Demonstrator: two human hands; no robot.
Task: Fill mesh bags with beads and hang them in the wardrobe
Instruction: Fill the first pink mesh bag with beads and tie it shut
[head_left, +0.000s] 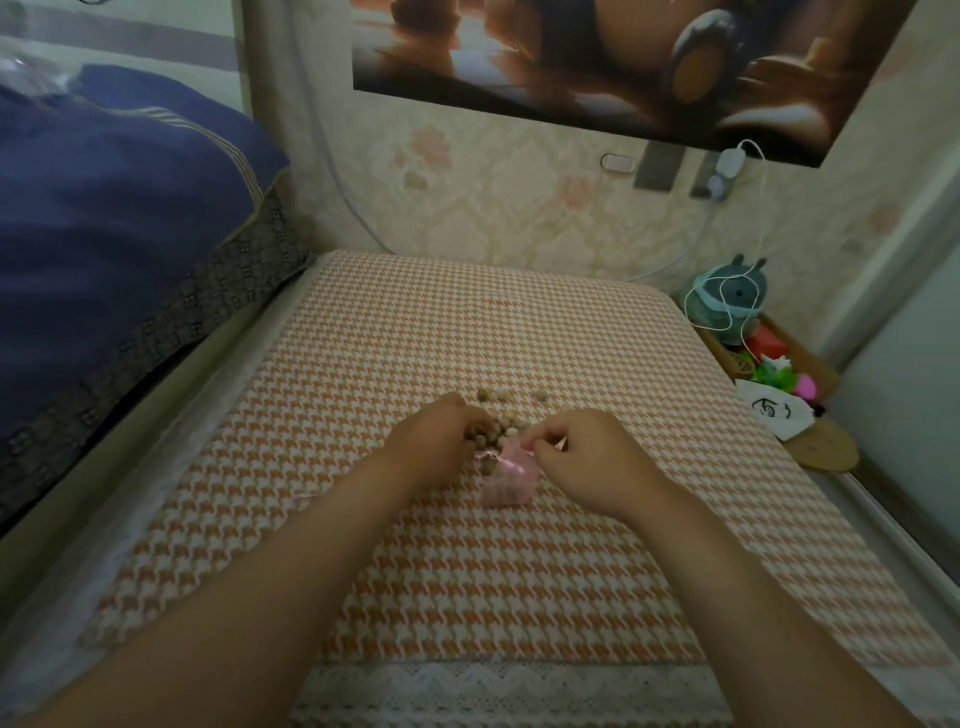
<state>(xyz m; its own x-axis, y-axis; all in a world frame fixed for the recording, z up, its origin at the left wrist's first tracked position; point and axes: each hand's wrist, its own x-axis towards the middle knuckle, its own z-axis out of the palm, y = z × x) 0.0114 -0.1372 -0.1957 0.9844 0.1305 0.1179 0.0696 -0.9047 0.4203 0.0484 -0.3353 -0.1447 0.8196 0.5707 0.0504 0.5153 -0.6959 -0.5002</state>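
Beads (500, 422), small, round and matte in tan and brown, lie in a loose heap just beyond the left hand (431, 441), with a few strays a little farther out. That left hand is palm down, fingers curled into the heap; the back of the hand hides the tips, so I cannot tell whether it grips any. Between the two hands sits the mesh bag (506, 484), pink, sheer and soft, slumped on its side and gathered to a puckered neck with the mouth facing the heap. The right hand (584, 457) is curled tight, thumb and forefinger pinching the bag's rim at the side nearest it, the other fingers tucked in. A thin pink drawstring (306, 496) trails out on the far side of the left wrist. Under both forearms runs the surface (467, 322), padded and covered in orange-and-white houndstooth weave. Well off to the left hand's side, a dark blue quilt (130, 208) lies bunched.
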